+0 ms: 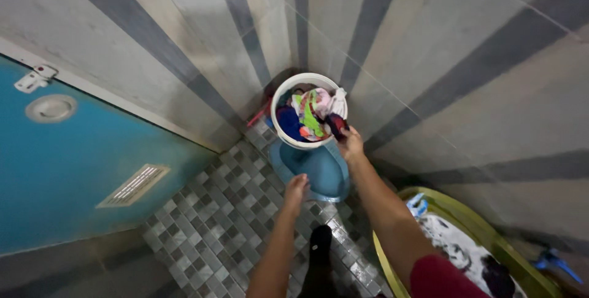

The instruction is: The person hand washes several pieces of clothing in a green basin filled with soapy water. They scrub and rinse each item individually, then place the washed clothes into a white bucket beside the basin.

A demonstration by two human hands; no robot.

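Head view looks straight down into a tiled corner. Near the middle of the frame stands a white bucket [279,120] full of mixed coloured clothes [310,114], set on or just behind a blue plastic stool [319,172]; which of the two cannot be told. The right hand [351,144] is at the bucket's lower right rim, touching a dark red and navy piece of cloth [336,125] that hangs at the edge; its grip seems curled on that cloth, though the fingers are too small and partly hidden to be sure. The left hand [296,189] hovers lower, just left of the stool's near edge, fingers loosely bent, its grip holding nothing.

At the lower right of the frame sits a yellow-green tub [485,232] holding white and dark laundry [460,252], with the right forearm crossing its left rim. A blue door [61,181] with a vent fills the left side. Grey and white small floor tiles [208,224] cover the bottom middle, and a dark foot [319,243] stands there between the arms. Striped grey wall tiles [460,58] fill the upper right.
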